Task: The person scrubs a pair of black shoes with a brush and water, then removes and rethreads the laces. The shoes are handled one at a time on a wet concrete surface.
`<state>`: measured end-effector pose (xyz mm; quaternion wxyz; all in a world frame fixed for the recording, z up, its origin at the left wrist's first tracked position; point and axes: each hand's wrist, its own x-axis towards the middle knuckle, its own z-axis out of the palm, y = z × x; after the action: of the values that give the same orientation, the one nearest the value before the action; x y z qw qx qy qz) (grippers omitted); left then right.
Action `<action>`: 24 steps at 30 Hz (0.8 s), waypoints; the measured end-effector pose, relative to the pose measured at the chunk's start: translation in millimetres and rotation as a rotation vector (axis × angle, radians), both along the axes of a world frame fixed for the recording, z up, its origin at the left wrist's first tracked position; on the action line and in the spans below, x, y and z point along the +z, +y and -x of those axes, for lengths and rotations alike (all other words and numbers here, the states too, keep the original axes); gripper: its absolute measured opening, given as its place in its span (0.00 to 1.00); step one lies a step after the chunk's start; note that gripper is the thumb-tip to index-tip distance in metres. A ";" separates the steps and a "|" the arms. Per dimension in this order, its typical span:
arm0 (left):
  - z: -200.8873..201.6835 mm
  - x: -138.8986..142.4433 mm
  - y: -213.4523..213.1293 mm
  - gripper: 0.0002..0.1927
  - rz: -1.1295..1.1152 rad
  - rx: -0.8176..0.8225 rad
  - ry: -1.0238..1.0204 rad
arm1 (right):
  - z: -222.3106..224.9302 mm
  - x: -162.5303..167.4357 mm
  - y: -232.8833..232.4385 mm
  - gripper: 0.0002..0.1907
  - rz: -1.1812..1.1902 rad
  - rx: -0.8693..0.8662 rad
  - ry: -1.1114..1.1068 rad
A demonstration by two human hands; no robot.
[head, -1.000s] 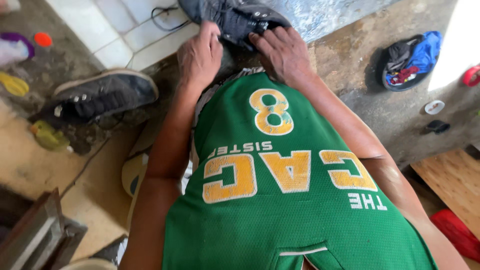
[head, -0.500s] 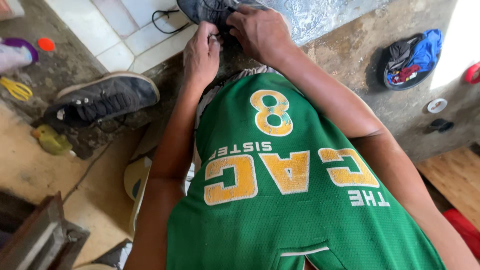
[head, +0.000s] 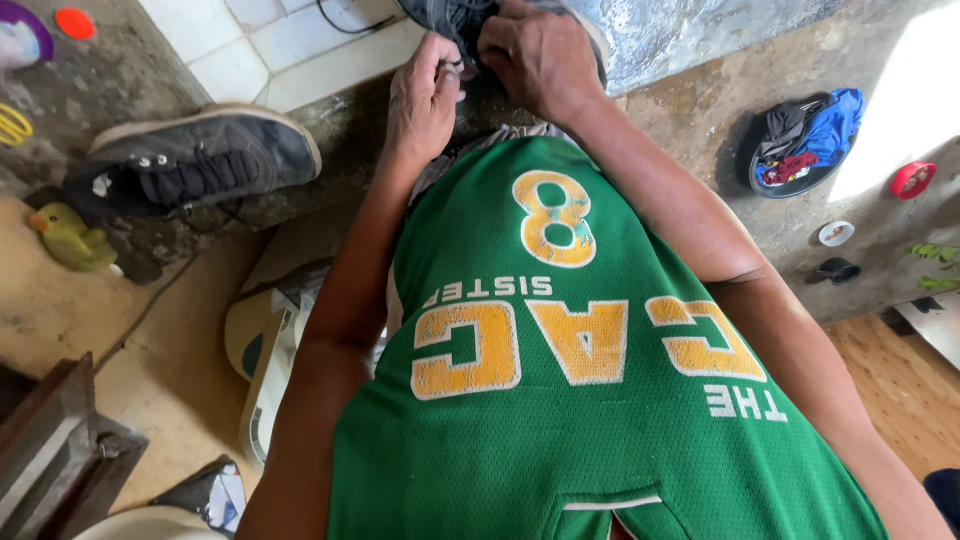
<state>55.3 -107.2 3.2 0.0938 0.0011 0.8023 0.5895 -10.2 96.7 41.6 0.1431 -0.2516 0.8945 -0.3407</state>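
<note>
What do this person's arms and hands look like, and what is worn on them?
Both arms are bare along all that shows: no sleeves, gloves or watch. The left hand and right hand show no rings that I can make out. The body wears a sleeveless green mesh jersey with yellow lettering and a number.

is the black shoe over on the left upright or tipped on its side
Tipped on its side. The black shoe lies on the concrete ledge with its laces facing the camera and its pale sole edge turned upward.

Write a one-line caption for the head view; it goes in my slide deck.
Both hands, left hand and right hand, grip a dark shoe; its mate lies alongside.
</note>
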 end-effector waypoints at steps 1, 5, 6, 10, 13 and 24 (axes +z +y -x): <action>0.1 0.4 -0.2 0.04 0.009 -0.009 -0.003 | 0.6 1.3 0.5 0.04 -0.002 0.019 0.003; 0.4 2.9 0.1 0.05 -0.011 -0.005 0.005 | 1.8 8.9 6.3 0.08 0.040 0.080 -0.047; 0.7 3.6 0.2 0.05 -0.017 -0.011 0.005 | 3.7 9.7 7.5 0.09 0.058 0.080 -0.050; 2.3 5.3 1.0 0.05 0.018 -0.029 0.032 | 5.6 9.9 11.3 0.09 0.065 0.091 -0.071; 3.0 6.1 0.8 0.05 -0.056 -0.021 0.010 | 2.7 7.0 9.9 0.07 0.071 0.094 -0.069; 10.1 11.4 2.1 0.08 0.110 -0.072 0.129 | -3.2 -7.4 5.8 0.08 0.081 0.028 -0.091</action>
<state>45.2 -105.1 14.6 0.0629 0.0627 0.8372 0.5396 -7.0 102.5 34.2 0.1782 -0.2537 0.8690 -0.3857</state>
